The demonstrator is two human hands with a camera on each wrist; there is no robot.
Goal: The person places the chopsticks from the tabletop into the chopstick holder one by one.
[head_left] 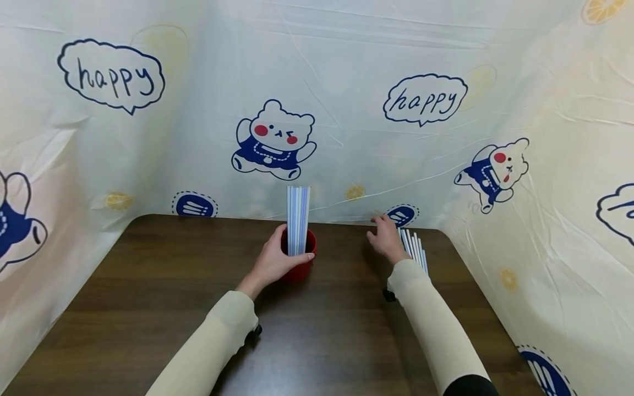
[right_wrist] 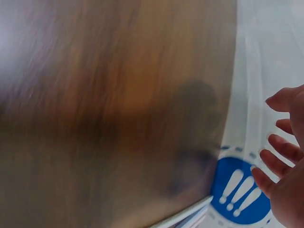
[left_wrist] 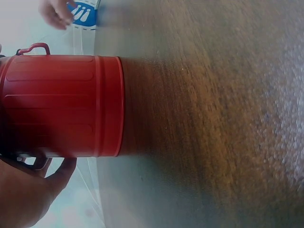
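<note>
Head view, left hand: the bare left hand (head_left: 274,259) is clamped on a round, red bucket (head_left: 299,273), its thumb across the front near the rim.
Head view, bucket: upright on a dark brown, wood-grained table (head_left: 173,275), near the far edge, left of the right hand.
Head view, sticks in bucket: a bundle of thin, straight, white-and-blue sticks (head_left: 298,220) stands upright, rising well above the rim.
Head view, right hand: the bare right hand (head_left: 388,240) is near the far table edge, fingers loosely bent, holding nothing.
Head view, loose sticks: a second group of thin, pale sticks (head_left: 415,250) is just right of that hand, partly hidden by the forearm.
Head view, clothing: both arms wear cream-coloured sleeves (head_left: 218,335).
Head view, backdrop: a pale cloth (head_left: 346,55) printed with blue-clad bears and "happy" bubbles.
Left wrist view, bucket: the wall shows raised panels, a band near the base and a red loop handle (left_wrist: 34,48); the left hand is against the opposite side.
Right wrist view, right hand: the fingers are apart, slightly curved, around nothing; stick ends show at the lower edge.
</note>
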